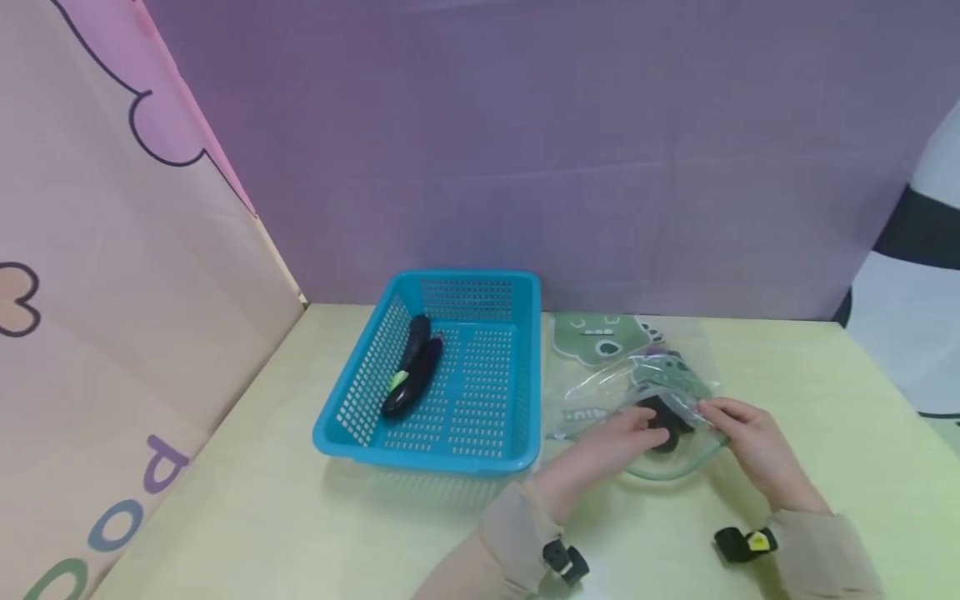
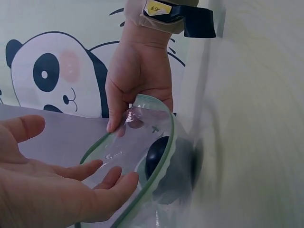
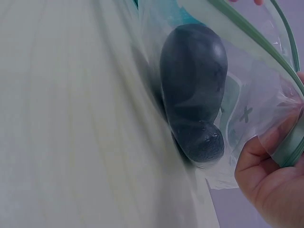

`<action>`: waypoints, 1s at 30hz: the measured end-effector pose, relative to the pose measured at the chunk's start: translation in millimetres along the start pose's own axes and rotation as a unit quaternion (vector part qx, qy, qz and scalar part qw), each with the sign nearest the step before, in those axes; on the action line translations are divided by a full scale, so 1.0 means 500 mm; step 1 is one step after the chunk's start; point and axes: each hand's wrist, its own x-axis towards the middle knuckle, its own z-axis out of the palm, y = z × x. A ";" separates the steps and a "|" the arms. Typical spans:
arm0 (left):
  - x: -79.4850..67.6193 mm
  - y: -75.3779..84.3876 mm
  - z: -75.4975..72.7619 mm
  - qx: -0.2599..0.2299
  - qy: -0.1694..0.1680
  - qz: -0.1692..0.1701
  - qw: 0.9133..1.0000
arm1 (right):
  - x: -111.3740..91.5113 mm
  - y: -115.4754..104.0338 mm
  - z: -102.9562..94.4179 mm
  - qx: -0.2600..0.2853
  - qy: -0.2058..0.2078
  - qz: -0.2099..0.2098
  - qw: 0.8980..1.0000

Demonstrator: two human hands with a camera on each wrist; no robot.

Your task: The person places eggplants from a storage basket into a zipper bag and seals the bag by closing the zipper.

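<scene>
On the tabletop point(image 1: 247, 517), beside the blue basket point(image 1: 450, 462), a clear bag point(image 1: 570, 387) gapes. My right hand point(image 1: 753, 442) pinches its rim; my left hand point(image 1: 611, 442), loose-fingered, holds nothing. Dark vegetables point(image 3: 194, 71) lie inside. Seemingly I'm spreading the mouth; reaching inside calls next.

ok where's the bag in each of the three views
Head: bag, right of centre, just right of the basket.
Left wrist: bag, lower middle.
Right wrist: bag, right half, mostly upper.
Shared landmark: the right grip, holding the bag's edge.
</scene>
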 end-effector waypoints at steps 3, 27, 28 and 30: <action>-0.007 0.001 -0.008 0.025 -0.010 0.029 0.999 | 0.001 0.000 0.002 0.007 -0.003 -0.001 1.000; -0.062 0.022 -0.068 0.189 -0.035 0.120 0.974 | 0.002 0.000 0.004 0.017 0.000 -0.005 1.000; -0.063 0.022 -0.073 0.184 -0.031 0.119 0.975 | 0.001 0.000 0.004 0.015 0.001 -0.005 1.000; -0.066 0.024 -0.084 0.167 -0.024 0.118 0.978 | 0.001 -0.001 0.004 0.015 0.003 -0.008 1.000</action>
